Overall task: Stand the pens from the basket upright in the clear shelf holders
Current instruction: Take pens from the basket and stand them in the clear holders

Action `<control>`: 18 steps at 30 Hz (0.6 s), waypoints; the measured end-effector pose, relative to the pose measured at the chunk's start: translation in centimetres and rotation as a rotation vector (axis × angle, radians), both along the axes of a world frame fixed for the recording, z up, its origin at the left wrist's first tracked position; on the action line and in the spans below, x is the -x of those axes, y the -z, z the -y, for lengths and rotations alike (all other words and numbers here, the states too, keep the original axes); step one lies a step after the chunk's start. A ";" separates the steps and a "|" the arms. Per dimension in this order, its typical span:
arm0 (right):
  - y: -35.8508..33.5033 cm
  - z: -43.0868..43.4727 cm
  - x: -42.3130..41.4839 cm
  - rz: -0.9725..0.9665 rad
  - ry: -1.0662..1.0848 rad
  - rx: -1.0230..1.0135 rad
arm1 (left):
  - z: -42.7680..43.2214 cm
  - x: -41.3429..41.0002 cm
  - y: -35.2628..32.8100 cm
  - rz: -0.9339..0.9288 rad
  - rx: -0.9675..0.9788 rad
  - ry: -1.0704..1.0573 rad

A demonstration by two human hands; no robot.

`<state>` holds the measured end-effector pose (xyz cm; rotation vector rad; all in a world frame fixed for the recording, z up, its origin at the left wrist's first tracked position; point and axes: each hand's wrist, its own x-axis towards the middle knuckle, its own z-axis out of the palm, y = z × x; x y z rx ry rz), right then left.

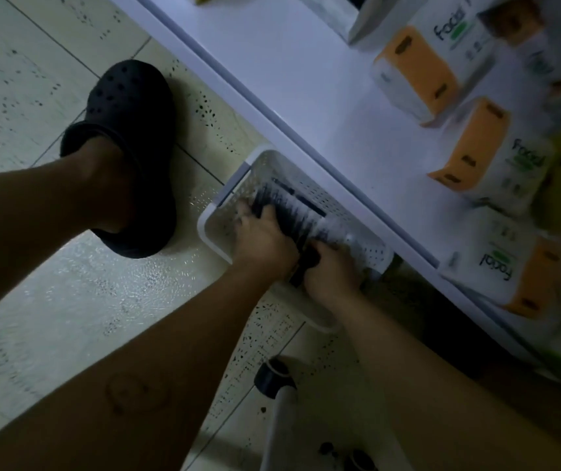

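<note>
Curling round pens (294, 207) in basket (211, 229): left hand (265, 236); right hand (333, 270).

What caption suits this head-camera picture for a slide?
Left hand and right hand grip dark pens in a white basket on the tiled floor beside a shelf of tissue packs.

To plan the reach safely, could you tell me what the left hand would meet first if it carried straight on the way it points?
The dark pens in the white basket: the left hand has its fingers curled among them. Beyond them, probably the basket's far wall, though depth is unclear.
</note>
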<state>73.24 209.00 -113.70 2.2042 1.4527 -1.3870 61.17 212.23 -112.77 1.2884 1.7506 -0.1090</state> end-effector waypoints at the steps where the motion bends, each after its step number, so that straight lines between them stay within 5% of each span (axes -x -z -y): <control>1: 0.0 0.1 0.0 -0.012 -0.002 -0.012 | -0.1 0.0 0.2 0.005 0.005 -0.050; 5: 0.1 0.7 0.4 -0.111 -0.036 -0.060 | -0.4 0.3 1.2 0.013 0.034 -0.068; 18: -1.1 0.3 -0.2 -0.166 0.329 -0.176 | -0.4 0.4 0.9 0.093 0.050 -0.106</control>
